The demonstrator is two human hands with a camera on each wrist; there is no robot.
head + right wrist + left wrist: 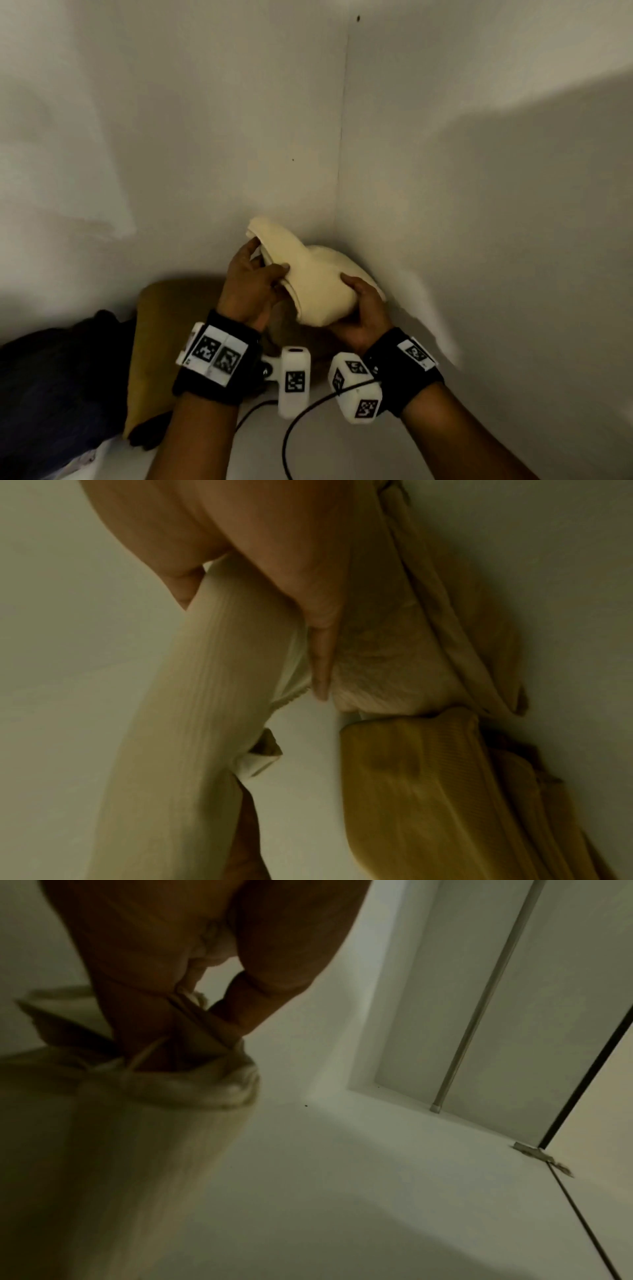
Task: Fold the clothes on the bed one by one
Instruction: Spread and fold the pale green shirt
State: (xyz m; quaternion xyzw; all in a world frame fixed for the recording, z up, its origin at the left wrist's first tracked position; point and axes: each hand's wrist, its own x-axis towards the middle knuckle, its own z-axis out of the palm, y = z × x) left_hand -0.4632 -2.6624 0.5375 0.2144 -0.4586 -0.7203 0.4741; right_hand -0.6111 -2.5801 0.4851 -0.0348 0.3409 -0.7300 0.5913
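Both hands hold a folded cream ribbed garment (317, 277) up in a white-walled corner. My left hand (255, 274) pinches its left edge between thumb and fingers, and the left wrist view shows those fingers (246, 1007) clamped on bunched cream cloth (192, 1091). From the right side and below, my right hand (361, 308) grips the bundle, thumb on top. In the right wrist view the cream cloth (205, 696) hangs past my fingers (320, 653). Under the hands lies a mustard yellow folded garment (161, 329), also in the right wrist view (428, 791).
A dark navy garment (58, 370) lies at the left beside the mustard one. A black cable (294, 421) runs over the white surface below my wrists. White walls meet in a corner seam (342, 137) right behind the bundle. A metal rail (486, 996) runs past a recess.
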